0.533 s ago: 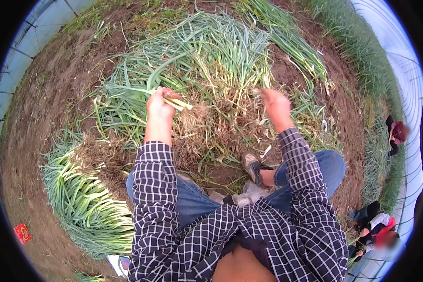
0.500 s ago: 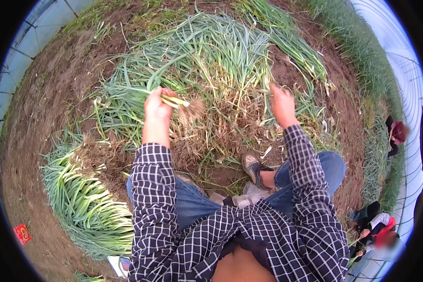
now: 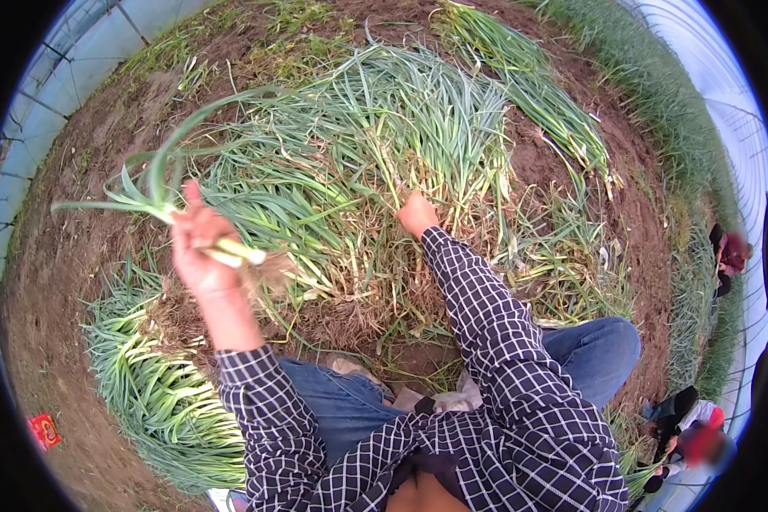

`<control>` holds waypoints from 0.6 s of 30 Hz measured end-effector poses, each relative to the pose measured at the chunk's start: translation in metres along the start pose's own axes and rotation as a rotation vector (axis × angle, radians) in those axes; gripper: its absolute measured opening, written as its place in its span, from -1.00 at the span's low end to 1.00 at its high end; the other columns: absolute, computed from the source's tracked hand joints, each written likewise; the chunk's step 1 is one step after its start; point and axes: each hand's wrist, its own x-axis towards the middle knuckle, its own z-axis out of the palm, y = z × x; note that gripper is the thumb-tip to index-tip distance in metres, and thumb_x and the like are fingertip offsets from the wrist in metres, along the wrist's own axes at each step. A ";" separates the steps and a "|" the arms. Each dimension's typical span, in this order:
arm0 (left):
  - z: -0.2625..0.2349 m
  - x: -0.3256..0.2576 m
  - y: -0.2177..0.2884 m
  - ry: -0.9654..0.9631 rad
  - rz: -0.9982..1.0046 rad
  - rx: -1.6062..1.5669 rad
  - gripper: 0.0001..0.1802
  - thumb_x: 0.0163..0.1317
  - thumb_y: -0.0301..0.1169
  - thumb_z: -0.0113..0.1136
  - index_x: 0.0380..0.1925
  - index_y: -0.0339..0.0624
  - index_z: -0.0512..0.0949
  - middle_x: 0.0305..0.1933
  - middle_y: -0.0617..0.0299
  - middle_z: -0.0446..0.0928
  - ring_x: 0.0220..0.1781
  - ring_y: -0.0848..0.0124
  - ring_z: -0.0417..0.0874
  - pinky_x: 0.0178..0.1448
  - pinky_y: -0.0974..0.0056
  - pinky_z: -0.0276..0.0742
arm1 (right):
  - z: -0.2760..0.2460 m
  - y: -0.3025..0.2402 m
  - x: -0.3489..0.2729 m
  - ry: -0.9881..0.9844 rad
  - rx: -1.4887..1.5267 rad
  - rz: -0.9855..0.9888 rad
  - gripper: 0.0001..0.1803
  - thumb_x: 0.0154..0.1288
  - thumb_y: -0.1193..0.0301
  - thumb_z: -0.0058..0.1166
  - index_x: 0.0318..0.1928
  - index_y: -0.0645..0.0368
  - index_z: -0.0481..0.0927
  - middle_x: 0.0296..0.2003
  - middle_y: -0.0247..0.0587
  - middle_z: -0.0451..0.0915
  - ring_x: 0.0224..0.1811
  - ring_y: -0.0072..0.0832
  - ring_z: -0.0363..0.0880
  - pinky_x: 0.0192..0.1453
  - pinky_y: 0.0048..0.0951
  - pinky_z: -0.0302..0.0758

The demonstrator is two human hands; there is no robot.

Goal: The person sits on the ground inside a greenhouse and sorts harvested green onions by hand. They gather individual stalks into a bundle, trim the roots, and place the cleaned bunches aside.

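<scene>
In my raised left hand (image 3: 203, 247) a few green onions (image 3: 235, 252) are gripped by their pale stems. Their long leaves arch up and out to the left, and the rooty ends point right. My right hand (image 3: 416, 213) is closed down among the stalks at the near edge of a large heap of green onions (image 3: 435, 102). Its fingertips are hidden, so what they pinch cannot be made out. Dry brown roots and withered leaves lie around it. Left of my left forearm lies a row of cleaned green onions (image 3: 175, 392), white stems side by side.
Another bundle of green onions (image 3: 529, 77) lies on the soil at the far right. A red packet (image 3: 44, 432) is on the ground at the left. Two other people crouch by the right-hand growing strip (image 3: 648, 111), near the plastic tunnel wall (image 3: 725, 77).
My left hand has swung left and nearer with the green onions, their leaves whipping outward. My right hand has moved left from the heap's right side onto the stalks at its middle.
</scene>
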 end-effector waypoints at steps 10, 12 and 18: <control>-0.054 -0.006 -0.052 0.231 -0.403 0.339 -0.72 0.28 -0.34 -0.02 -0.11 -0.31 0.39 -0.61 0.42 0.22 -0.67 0.62 0.19 -0.67 0.51 0.11 | -0.025 -0.015 -0.044 -0.341 0.920 0.067 -0.74 0.07 0.57 0.08 -0.17 0.37 0.49 -0.34 -0.19 0.56 -0.32 -0.51 0.52 -0.22 -0.50 0.46; -0.052 -0.013 -0.066 0.303 -0.418 0.417 -0.77 0.25 -0.43 -0.04 -0.13 -0.30 0.40 -0.52 0.33 0.30 -0.60 0.58 0.26 -0.65 0.51 0.15 | -0.039 -0.017 -0.076 -0.436 1.167 0.100 -0.72 0.13 0.56 0.05 -0.10 0.33 0.46 -0.31 -0.22 0.55 -0.33 -0.53 0.51 -0.18 -0.52 0.47; -0.070 -0.034 -0.117 0.349 -0.568 0.718 -0.85 0.13 -0.47 0.15 -0.32 -0.30 0.46 -0.58 0.33 0.37 -0.62 0.58 0.34 -0.68 0.54 0.18 | -0.058 0.005 -0.166 -0.470 1.015 -0.253 -0.72 0.11 0.59 0.10 -0.11 0.29 0.48 -0.30 -0.35 0.55 -0.28 -0.62 0.50 -0.14 -0.59 0.46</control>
